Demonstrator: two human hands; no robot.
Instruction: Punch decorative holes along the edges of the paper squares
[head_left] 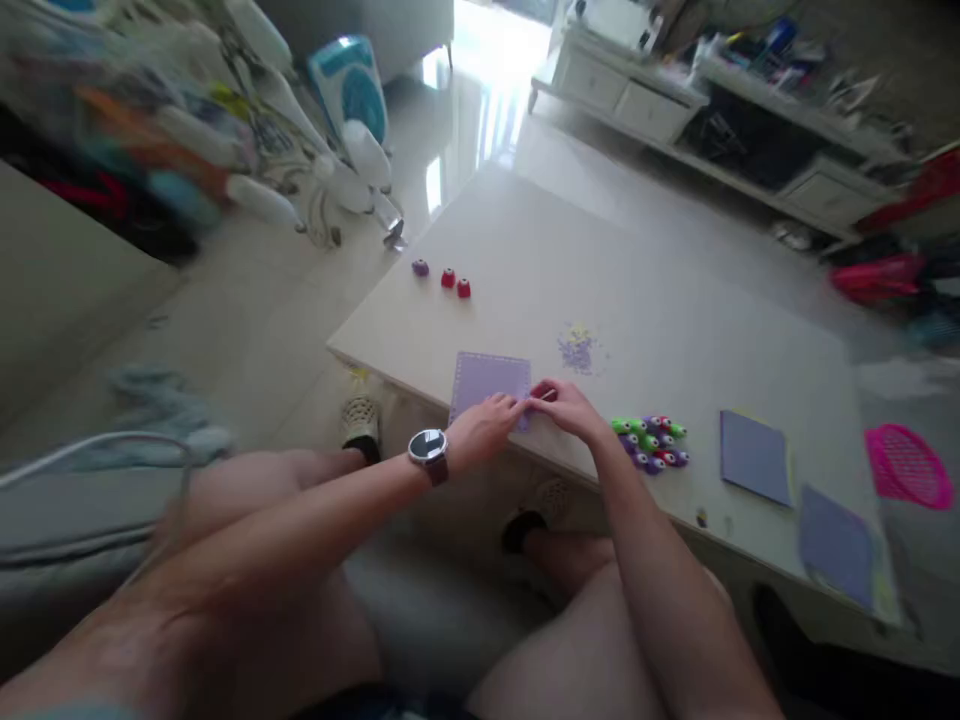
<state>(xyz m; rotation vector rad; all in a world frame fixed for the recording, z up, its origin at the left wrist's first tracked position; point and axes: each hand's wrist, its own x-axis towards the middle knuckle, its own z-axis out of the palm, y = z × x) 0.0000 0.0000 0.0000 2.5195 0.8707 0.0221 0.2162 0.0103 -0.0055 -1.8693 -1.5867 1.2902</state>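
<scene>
My L hand (pixel 484 427) lies across the lower right of a purple sheet (pixel 489 376) w/ a dotted border, at the near edge of the surface (pixel 645 300); can't tell if those fingers grip it. My R hand (pixel 568 408), at the sheet's R side, has fingers closed on a small item (pixel 548 395), too tiny to ID. Purple & yellow bits (pixel 577 350) lie just beyond; multicolored pcs. (pixel 649 443) sit clustered to the R.

purple sheet (pixel 491 377): pt hid by L grip (pixel 484 430) | R grip (pixel 571 408) obj (pixel 550 394): unclr
</scene>
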